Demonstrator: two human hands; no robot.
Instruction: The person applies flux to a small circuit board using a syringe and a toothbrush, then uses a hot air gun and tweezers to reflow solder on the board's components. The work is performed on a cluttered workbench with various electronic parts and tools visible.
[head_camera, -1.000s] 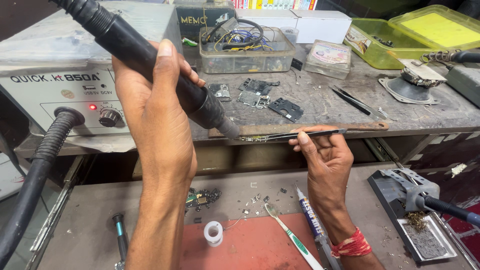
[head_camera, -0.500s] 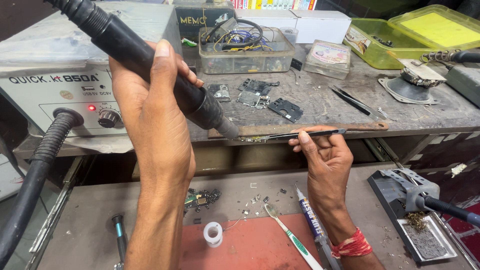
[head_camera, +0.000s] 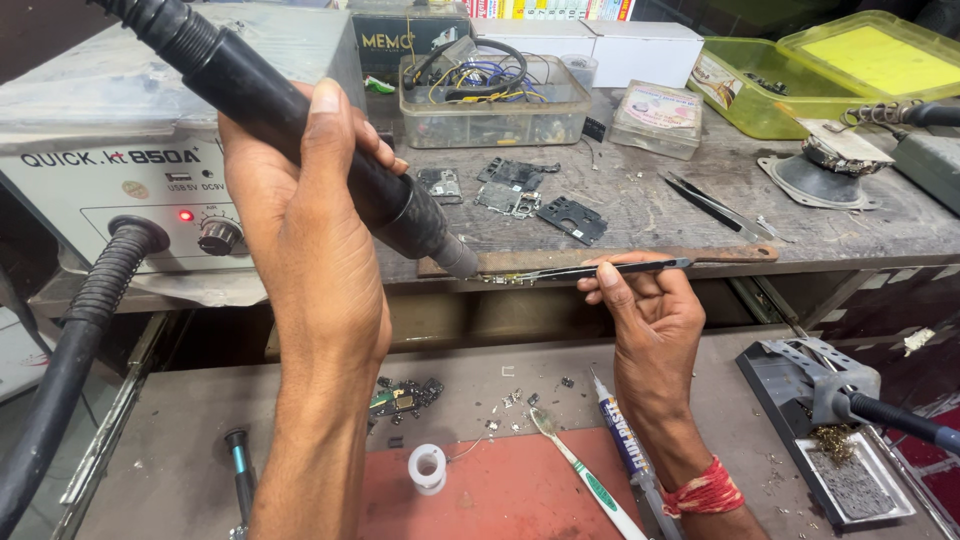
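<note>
Left hand (head_camera: 310, 230) clenched around black hot-air handpiece (head_camera: 300, 125), fingers wrapped over the barrel, thumb on top. Handpiece angled down to the right; metal nozzle tip (head_camera: 462, 262) just above the front edge of the upper table (head_camera: 700, 215).

Right hand (head_camera: 650, 320) raised from below, fingers pinched on black tweezers (head_camera: 600, 270). Tweezers held roughly level, points directed left toward a small circuit part (head_camera: 505, 279) at the table edge, just under the nozzle. Cannot tell whether the tweezer points grip the part or only touch it. Red thread band (head_camera: 705, 490) on right wrist.

Behind the left hand: grey hot-air station (head_camera: 100, 190), red lamp lit, round knob beside it, ribbed black hose (head_camera: 70, 350) running down and off to the left.

On the upper table: clear plastic box of wires (head_camera: 490, 105), several loose dark circuit boards (head_camera: 520, 190), second pair of tweezers (head_camera: 715, 200) lying well right of the boards, green plastic container (head_camera: 790, 90), round speaker part (head_camera: 820, 170).

On the lower table (head_camera: 150, 430): red mat (head_camera: 500, 490), small white solder-wire spool (head_camera: 428, 467), toothbrush (head_camera: 580, 470), syringe-type tube (head_camera: 620, 440) just beside the right forearm, scattered board scraps (head_camera: 405, 395), soldering-iron stand (head_camera: 830, 400) at far right.
</note>
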